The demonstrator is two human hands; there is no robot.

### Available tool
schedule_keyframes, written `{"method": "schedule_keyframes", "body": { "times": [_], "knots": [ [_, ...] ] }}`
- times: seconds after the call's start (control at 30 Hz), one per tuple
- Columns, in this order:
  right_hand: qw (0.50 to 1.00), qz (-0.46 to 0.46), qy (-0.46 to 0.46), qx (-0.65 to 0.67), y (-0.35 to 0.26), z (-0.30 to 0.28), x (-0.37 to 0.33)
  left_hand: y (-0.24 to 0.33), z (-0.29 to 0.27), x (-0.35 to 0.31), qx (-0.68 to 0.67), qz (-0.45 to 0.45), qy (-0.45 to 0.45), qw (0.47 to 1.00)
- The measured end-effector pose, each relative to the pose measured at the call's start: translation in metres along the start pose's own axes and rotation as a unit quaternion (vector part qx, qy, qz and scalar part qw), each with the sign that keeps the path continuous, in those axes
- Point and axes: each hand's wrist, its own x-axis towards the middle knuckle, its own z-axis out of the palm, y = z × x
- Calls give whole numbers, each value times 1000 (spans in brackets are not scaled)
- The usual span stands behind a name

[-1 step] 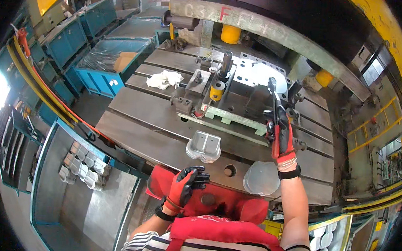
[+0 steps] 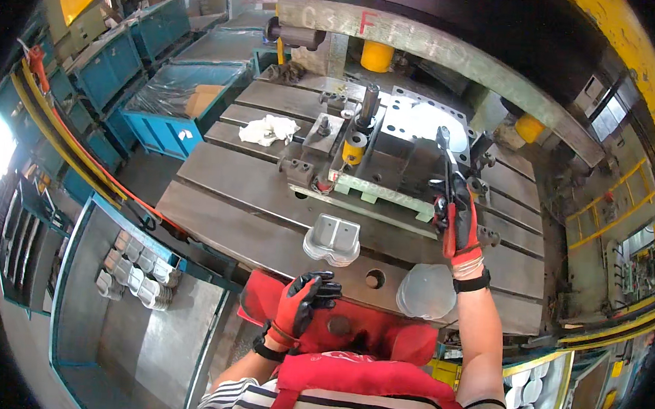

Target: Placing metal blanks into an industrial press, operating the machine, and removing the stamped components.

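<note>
My right hand (image 2: 463, 221), in a red and black glove, reaches forward over the press table. It is closed around long metal tongs (image 2: 451, 164), whose tip lies by a bright, flat sheet piece (image 2: 418, 123) on the die (image 2: 367, 182). Whether the tip grips the piece, I cannot tell. My left hand (image 2: 305, 302), gloved alike, hovers at the table's front edge with fingers outstretched and nothing in them. Just beyond it sits a stack of formed metal parts (image 2: 331, 237). A stack of flat rounded metal blanks (image 2: 426, 289) lies below my right wrist.
A heavy upper press block (image 2: 429, 48) hangs above the die. A white rag (image 2: 269, 130) lies on the slotted table (image 2: 224, 168). At left, a blue-edged bin (image 2: 158, 345) holds several stacked parts; a red padded piece (image 2: 365, 325) lines the table's front.
</note>
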Motion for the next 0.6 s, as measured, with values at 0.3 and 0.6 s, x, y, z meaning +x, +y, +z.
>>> {"method": "schedule_keyframes", "body": {
  "times": [0.3, 0.6],
  "knots": [
    [995, 47, -84, -3, -14, 6, 25, -2, -1, 5, -6, -28, -5, 1000],
    [985, -18, -154, -81, -20, -34, 36, -10, -6, 7, 3, -37, -21, 999]
  ]
}}
